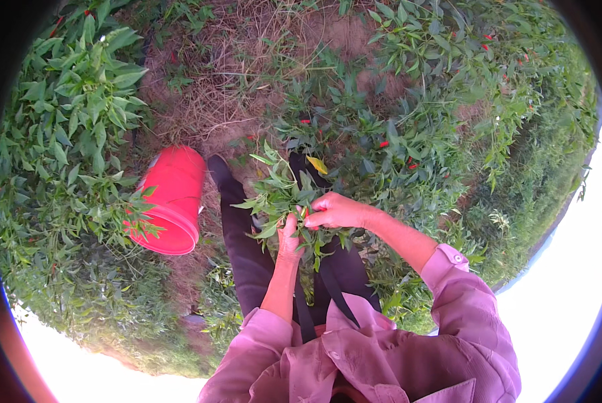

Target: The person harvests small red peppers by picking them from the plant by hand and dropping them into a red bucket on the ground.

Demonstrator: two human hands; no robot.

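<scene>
A leafy chili pepper plant (275, 194) stands between my legs, and both hands are in its foliage. My left hand (290, 236) grips a stem or pepper cluster, with the thumb pointing up; leaves partly cover its fingers. Close against it, my right hand (335, 210) pinches at a red chili pepper (308, 219) with thumb and forefinger. Part of that pepper is hidden by the fingers. More red sits just below the right fingertips.
A red plastic bucket (176, 189) is on the left, its mouth towards me and partly covered by leaves. Dense pepper plants (74, 116) border it. To the right, bushes bear scattered red chilies (384, 144). Dry grass (220, 75) covers the soil ahead.
</scene>
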